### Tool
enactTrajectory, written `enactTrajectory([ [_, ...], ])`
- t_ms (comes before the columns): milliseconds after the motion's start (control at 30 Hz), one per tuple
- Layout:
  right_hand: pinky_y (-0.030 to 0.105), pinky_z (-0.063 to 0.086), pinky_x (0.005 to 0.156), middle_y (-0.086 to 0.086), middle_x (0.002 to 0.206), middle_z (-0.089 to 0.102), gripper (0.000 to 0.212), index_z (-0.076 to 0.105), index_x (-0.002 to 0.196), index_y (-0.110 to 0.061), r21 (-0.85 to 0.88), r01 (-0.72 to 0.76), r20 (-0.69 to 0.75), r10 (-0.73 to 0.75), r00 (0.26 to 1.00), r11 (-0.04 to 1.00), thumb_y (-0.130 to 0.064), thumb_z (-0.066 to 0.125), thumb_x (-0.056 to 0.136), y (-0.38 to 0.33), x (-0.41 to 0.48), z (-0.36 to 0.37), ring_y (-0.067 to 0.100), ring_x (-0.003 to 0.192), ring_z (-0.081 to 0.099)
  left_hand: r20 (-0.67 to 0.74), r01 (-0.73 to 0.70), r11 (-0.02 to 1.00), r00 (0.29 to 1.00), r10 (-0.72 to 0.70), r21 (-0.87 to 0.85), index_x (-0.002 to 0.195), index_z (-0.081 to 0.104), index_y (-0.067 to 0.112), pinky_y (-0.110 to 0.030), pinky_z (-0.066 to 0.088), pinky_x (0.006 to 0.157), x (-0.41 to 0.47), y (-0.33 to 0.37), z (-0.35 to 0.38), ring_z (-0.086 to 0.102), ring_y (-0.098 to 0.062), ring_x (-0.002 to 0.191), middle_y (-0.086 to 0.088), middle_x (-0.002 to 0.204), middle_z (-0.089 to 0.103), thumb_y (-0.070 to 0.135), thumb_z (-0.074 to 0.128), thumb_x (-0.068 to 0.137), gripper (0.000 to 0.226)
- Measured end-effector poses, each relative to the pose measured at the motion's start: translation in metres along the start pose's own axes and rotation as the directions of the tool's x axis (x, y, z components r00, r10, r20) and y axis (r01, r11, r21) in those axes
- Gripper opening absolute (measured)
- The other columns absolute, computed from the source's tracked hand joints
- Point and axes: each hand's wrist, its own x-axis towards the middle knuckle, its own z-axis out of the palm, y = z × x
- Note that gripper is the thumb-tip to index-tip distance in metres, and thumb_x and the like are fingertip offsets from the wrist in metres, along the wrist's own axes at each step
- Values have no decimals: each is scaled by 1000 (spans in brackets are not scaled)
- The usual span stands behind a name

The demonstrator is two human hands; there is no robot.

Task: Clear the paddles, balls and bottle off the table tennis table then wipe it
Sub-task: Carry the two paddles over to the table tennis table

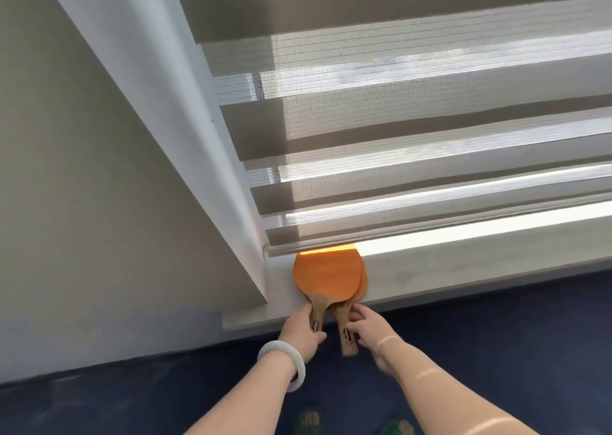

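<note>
Resting blade-down on the white windowsill (463, 269), two orange paddles overlap, their tips tucked under the bottom rail of the striped blind (430, 136). The upper paddle (326, 274) covers most of the lower paddle (365, 282). The left hand (304, 330), with a white bangle (284, 363) on its wrist, curls round the upper handle. The right hand (367, 332) pinches the lower handle. The hands sit close together, over dark blue floor (496, 351).

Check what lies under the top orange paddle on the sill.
A second paddle: only its blade's right edge and its handle, pinched by the right hand, show; the rest is covered. The left hand grips the top paddle by its handle. Both lie on the white sill.
</note>
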Motion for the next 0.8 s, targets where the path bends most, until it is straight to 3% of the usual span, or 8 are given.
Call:
enactTrajectory([
  [167, 33, 44, 100, 3, 144, 52, 57, 35, 151, -15, 28, 29, -4, -29, 1000, 999, 0, 48, 97, 5, -3, -4, 19, 125, 52, -12, -12, 1000, 1000, 12, -4, 131, 47, 31, -32, 53, 87, 3, -5, 1, 64, -16, 96, 14, 97, 54, 15, 68, 89, 49],
  [333, 36, 43, 107, 4, 145, 50, 58, 35, 150, -15, 56, 51, -6, -50, 999, 997, 1, 50, 97, 7, -5, -5, 19, 129, 50, -16, -15, 1000, 1000, 15, -18, 131, 48, 32, -16, 46, 61, 6, -8, 1, 65, -11, 86, 14, 96, 55, 15, 67, 89, 49],
  [567, 36, 44, 106, 6, 147, 47, 64, 31, 152, -14, 77, 71, -23, -69, 997, 995, 4, 53, 95, 13, -5, -4, 21, 132, 47, -7, -21, 1000, 1000, 21, -19, 133, 46, 32, -31, 58, 82, 7, -8, 8, 64, -13, 91, 9, 106, 56, 13, 68, 88, 54],
  [800, 44, 40, 111, 5, 150, 45, 65, 30, 152, -15, 70, 65, -37, -63, 997, 995, 6, 51, 95, 14, -6, -1, 22, 136, 45, -54, -25, 998, 998, 22, -57, 135, 46, 32, -36, 58, 85, 6, -11, 14, 64, -14, 95, 8, 111, 57, 11, 70, 86, 58],
])
